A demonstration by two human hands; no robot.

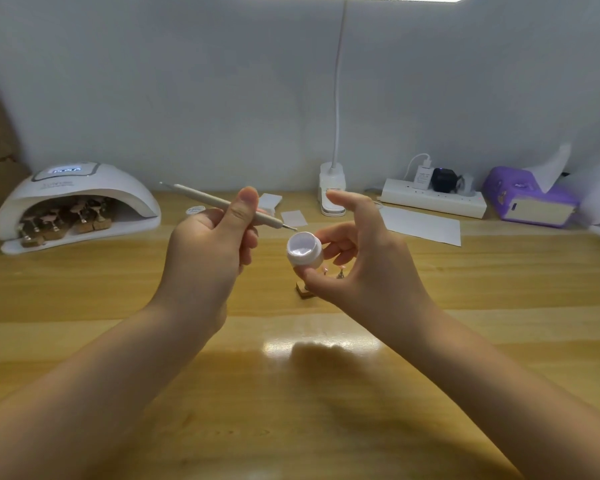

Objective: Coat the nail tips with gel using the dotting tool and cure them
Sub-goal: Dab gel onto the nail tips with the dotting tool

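My left hand [208,244] grips the grey dotting tool [205,199], its metal tip just above and left of the rim of an open white gel jar [303,251]. My right hand [357,254] pinches that jar between thumb and fingers, index finger raised, above the wooden table. Below the jar, a small wooden stand [305,292] with nail tips on metal holders [340,273] is partly hidden by my right hand. The white curing lamp [94,188] stands at the left with its display lit; several nail tips on wooden stands [63,220] sit inside it.
The jar's lid [195,210] and small white cards [293,217] lie behind my hands. A clip lamp base [332,188] stands at the back centre. A power strip [430,199], a white sheet [420,225] and a purple tissue pack [530,199] lie at the right.
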